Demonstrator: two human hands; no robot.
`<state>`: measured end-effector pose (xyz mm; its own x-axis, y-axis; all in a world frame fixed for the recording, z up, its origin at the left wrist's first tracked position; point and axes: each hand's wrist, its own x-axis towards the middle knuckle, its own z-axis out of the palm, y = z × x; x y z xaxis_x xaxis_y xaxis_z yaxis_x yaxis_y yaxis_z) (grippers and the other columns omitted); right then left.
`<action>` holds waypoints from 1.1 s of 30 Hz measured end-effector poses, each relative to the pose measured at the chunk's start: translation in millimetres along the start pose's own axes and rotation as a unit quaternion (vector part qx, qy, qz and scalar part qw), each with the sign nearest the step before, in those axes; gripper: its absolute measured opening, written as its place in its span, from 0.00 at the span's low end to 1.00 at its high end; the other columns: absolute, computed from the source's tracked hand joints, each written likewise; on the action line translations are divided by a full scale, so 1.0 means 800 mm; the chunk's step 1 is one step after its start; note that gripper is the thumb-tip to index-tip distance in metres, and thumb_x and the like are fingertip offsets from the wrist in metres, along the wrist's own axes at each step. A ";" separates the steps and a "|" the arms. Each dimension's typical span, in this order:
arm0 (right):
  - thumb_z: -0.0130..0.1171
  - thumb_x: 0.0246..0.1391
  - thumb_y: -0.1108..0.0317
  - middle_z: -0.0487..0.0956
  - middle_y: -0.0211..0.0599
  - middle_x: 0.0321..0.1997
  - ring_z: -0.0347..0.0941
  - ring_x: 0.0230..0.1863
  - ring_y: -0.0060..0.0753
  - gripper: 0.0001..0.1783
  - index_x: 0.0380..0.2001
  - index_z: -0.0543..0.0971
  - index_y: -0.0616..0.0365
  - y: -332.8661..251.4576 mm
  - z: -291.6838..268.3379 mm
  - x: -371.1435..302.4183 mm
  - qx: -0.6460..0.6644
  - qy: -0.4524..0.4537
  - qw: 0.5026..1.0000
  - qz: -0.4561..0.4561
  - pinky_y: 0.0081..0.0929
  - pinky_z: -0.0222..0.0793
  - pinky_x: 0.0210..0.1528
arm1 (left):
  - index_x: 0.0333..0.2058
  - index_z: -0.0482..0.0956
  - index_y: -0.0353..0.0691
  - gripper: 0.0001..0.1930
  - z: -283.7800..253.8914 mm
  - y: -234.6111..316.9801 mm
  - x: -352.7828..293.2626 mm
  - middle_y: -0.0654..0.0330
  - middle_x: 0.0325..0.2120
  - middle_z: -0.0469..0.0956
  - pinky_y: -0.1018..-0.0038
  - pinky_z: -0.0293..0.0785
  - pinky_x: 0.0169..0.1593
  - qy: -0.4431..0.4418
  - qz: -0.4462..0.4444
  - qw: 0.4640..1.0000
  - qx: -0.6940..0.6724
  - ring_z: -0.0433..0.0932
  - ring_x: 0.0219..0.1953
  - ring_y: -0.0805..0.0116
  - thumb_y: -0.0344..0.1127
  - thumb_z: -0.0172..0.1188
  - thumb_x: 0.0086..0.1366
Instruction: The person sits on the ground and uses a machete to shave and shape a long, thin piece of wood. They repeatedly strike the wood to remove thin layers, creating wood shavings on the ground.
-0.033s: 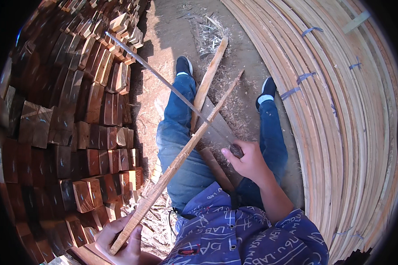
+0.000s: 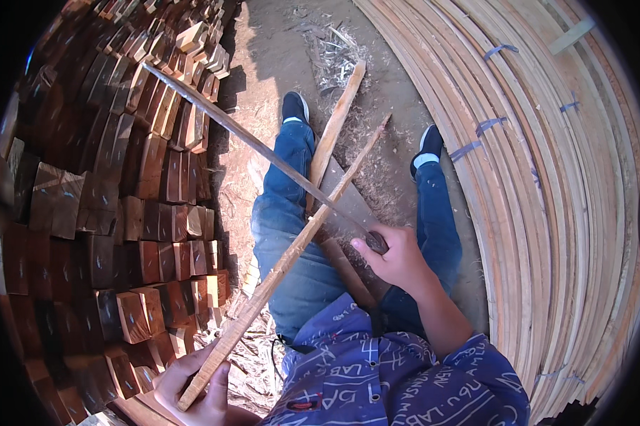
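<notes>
In my left hand [image 2: 192, 387], the near end of a long, rough wooden strip [image 2: 263, 287] is gripped. The strip slants up and away to the right, tapering to a ragged far tip. My right hand [image 2: 398, 259] is closed round the dark handle of a machete [image 2: 245, 142]. Its long, narrow blade points up and to the left and crosses over the strip near the strip's middle. Whether the edge touches the wood there, I cannot tell. Beyond the crossing, a wooden batten [image 2: 338, 124] lies slanted between my legs, partly hidden by the blade.
Stacked wood blocks [image 2: 150, 167] rise along the left. At the right lies a big pile of long planks [image 2: 533, 234] with bluish ties. Shavings [image 2: 338, 60] are heaped on the ground ahead. A brown wooden piece [image 2: 348, 273] is between my thighs, near a flat grey board [image 2: 352, 195].
The machete's tip has swung to the left and slightly down, and my right hand has shifted a little left. The strip and my left hand have hardly moved.
</notes>
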<state>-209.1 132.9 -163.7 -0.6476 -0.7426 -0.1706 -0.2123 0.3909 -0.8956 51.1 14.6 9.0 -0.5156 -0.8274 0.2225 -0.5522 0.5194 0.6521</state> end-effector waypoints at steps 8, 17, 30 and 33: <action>0.63 0.53 0.59 0.76 0.51 0.19 0.76 0.24 0.54 0.16 0.28 0.81 0.64 0.129 0.029 0.011 -0.165 0.031 0.985 0.048 0.43 0.69 0.28 | 0.32 0.83 0.26 0.13 0.000 0.019 0.012 0.46 0.27 0.84 0.77 0.76 0.33 -0.074 -0.049 0.996 0.014 0.82 0.26 0.66 0.27 0.70 0.47; 0.65 0.45 0.66 0.78 0.51 0.21 0.77 0.27 0.55 0.12 0.33 0.82 0.60 0.081 0.012 0.011 -0.162 -0.017 0.987 0.004 0.42 0.72 0.30 | 0.39 0.81 0.31 0.13 0.000 -0.008 0.048 0.48 0.30 0.79 0.70 0.76 0.25 -0.048 0.361 0.926 0.098 0.81 0.25 0.56 0.22 0.68 0.53; 0.64 0.43 0.65 0.78 0.51 0.23 0.77 0.29 0.56 0.11 0.28 0.81 0.60 0.081 0.012 0.024 -0.192 -0.029 0.980 0.033 0.45 0.71 0.32 | 0.34 0.80 0.27 0.13 -0.015 -0.013 0.030 0.48 0.28 0.83 0.76 0.79 0.33 -0.090 -0.113 0.989 -0.026 0.83 0.26 0.66 0.33 0.69 0.55; 0.63 0.43 0.65 0.80 0.50 0.25 0.79 0.32 0.55 0.10 0.29 0.80 0.60 0.133 0.001 0.050 -0.245 -0.015 0.961 0.126 0.46 0.74 0.37 | 0.33 0.80 0.28 0.14 -0.015 -0.016 0.032 0.48 0.28 0.83 0.76 0.79 0.32 -0.086 -0.089 0.992 -0.038 0.83 0.26 0.65 0.34 0.69 0.56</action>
<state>-256.8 144.0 -266.0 -0.7038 -0.6030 -0.3755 -0.3754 0.7645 -0.5240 52.3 -15.9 15.0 -0.5217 -0.8528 -0.0239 -0.5965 0.3446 0.7249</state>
